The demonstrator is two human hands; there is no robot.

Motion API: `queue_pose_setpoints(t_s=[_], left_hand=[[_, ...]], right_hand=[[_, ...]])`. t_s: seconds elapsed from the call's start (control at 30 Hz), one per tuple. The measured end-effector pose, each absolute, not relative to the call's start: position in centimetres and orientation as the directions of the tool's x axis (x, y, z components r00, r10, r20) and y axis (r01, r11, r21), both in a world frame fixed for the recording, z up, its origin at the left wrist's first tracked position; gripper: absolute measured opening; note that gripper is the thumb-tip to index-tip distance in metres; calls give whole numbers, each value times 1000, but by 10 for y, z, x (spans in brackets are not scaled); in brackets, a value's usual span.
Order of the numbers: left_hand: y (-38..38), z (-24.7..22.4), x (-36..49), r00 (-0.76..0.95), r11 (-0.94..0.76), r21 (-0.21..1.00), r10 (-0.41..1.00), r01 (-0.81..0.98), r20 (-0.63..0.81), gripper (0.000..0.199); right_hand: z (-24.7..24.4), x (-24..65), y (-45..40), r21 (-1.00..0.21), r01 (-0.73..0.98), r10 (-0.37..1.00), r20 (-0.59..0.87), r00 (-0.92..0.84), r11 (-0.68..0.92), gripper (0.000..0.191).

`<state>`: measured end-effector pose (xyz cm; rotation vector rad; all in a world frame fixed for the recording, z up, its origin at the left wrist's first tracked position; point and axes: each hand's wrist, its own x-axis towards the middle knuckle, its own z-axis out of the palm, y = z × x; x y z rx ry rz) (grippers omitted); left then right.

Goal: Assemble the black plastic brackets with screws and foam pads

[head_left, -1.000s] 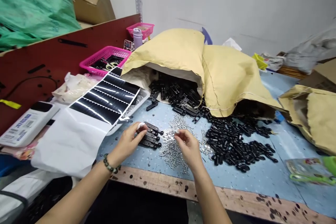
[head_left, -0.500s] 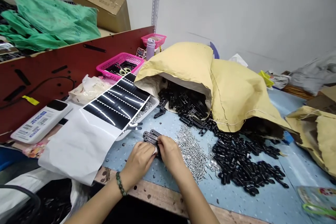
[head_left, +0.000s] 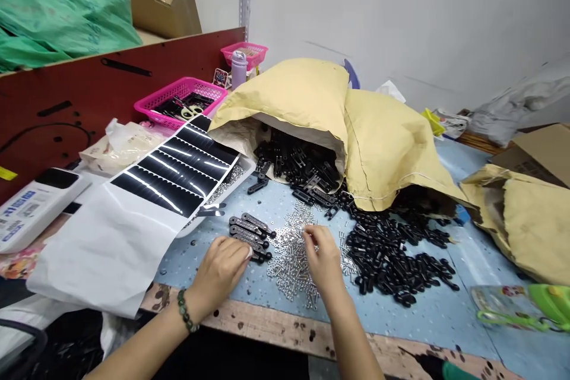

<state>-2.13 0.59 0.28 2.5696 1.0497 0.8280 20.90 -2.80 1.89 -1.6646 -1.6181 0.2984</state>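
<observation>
My left hand (head_left: 218, 270), with a dark beaded bracelet (head_left: 183, 310) on its wrist, lies palm down on the blue work surface (head_left: 427, 314). Its fingertips press against the ends of several flat black linkage bars (head_left: 249, 234). My right hand (head_left: 323, 258) sits with its fingertips in a spread of small silver screws and nuts (head_left: 289, 267). To the right of that spread lies a heap of black plastic parts (head_left: 392, 255), spilling from a torn kraft paper sack (head_left: 338, 130). Whether either hand holds anything small is hidden.
Left of my hands lie a white sheet with black scalloped strips (head_left: 171, 178) and a white tray (head_left: 227, 184). Behind them stand a pink basket holding scissors (head_left: 180, 101) and a red board wall (head_left: 111, 95). A second kraft sack (head_left: 521, 225) slumps at right; a worn wooden edge (head_left: 267, 320) runs in front.
My hands have moved apart from their position together over the black bars, and the right hand is now over the silver parts. The bars lie fanned out, and the view has swung slightly.
</observation>
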Motion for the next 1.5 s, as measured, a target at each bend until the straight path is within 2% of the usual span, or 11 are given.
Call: queue_pose_setpoints(t_s=[0.2, 0.33, 0.4, 0.63, 0.87, 1.0, 1.13, 1.3, 1.4, 1.5], left_hand=[[8, 2, -21, 633, -766, 385, 642, 514, 432, 21], [10, 1, -22, 612, -743, 398, 669, 537, 422, 19], [9, 0, -23, 612, -740, 405, 672, 536, 417, 22], [7, -3, -23, 582, -713, 440, 701, 546, 412, 21], [3, 2, -28, 547, -684, 483, 729, 547, 413, 18], [3, 7, -34, 544, -658, 516, 749, 548, 378, 32], [16, 10, -40, 619, -683, 462, 722, 566, 309, 55], [40, 3, -41, 685, -687, 350, 712, 637, 154, 91], [47, -4, -40, 685, -666, 355, 723, 656, 92, 92], [48, -9, -40, 682, -655, 366, 728, 660, 74, 85]], right_hand=[[17, 218, -48, -520, 854, 988, 143, 59, 24, 13], [11, 200, -39, -384, 920, 992, 68, 108, -74, 8], [10, 198, -34, -361, 927, 991, 57, 125, -96, 6], [9, 207, -33, -398, 915, 994, 51, 92, -64, 15], [16, 211, -51, -522, 853, 977, 180, 117, -6, 20], [12, 196, -56, -519, 854, 997, 81, 12, 32, 15], [7, 193, -55, -496, 868, 999, 31, 24, -6, 17], [16, 196, -50, -668, 745, 995, 79, 63, 6, 12], [23, 181, -37, -747, 662, 992, 121, 35, 68, 11], [27, 159, -20, -700, 700, 990, 121, -75, 138, 15]])
